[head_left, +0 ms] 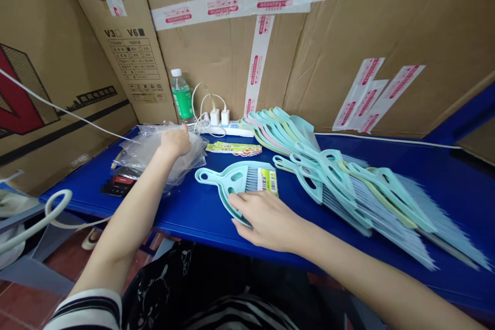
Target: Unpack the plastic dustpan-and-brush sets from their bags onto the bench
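A light-blue dustpan (223, 179) with a small brush (252, 179) nested in it lies before me on the blue table. A yellow-green label card (267, 181) sits over the bristles. My right hand (266, 219) grips the dustpan's near edge, thumb and fingers around the rim. Off to the left, my left hand (176, 142) is at a pile of clear plastic bags (149, 147), its fingers curled at the film and partly hidden.
Several brushes (363, 191) lie heaped at the right, with stacked dustpans (276, 131) behind. Label cards (234, 148) lie mid-table. A water bottle (181, 95) and a power strip (232, 128) with chargers stand against the cardboard (216, 51). A black-and-red item (121, 181) lies at left.
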A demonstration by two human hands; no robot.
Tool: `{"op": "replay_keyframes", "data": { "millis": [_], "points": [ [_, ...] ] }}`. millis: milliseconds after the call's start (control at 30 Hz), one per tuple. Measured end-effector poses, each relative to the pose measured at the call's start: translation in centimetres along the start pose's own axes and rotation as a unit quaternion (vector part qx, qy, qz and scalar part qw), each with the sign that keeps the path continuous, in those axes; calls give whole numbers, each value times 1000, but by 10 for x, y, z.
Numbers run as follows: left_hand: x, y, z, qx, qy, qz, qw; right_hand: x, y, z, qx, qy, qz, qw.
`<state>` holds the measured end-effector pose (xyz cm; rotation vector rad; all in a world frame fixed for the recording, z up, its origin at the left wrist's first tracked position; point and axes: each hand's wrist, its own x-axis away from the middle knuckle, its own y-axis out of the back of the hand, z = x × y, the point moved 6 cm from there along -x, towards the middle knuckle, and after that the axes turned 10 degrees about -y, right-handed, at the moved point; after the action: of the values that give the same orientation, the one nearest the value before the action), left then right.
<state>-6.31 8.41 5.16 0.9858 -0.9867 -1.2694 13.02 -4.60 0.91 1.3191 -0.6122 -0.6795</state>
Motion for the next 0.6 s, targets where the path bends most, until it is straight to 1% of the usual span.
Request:
{"op": "replay_keyframes", "data": {
  "millis": [167, 300, 433, 600],
  "points": [
    [-3, -8, 4, -1, 25, 7, 1000, -1, 0, 0, -4, -15, -11, 1000],
    [-6, -11, 3, -5, 17, 13, 1000, -2, -1, -1, -3, -33, -16, 999],
    [-1, -3, -1, -14, -11, 20, 1000, -3, -3, 0, 6, -20, -21, 1000],
    [12, 8, -12, -29, -73, 44, 996, -3, -2, -1, 18, -21, -36, 999]
  ]
}}
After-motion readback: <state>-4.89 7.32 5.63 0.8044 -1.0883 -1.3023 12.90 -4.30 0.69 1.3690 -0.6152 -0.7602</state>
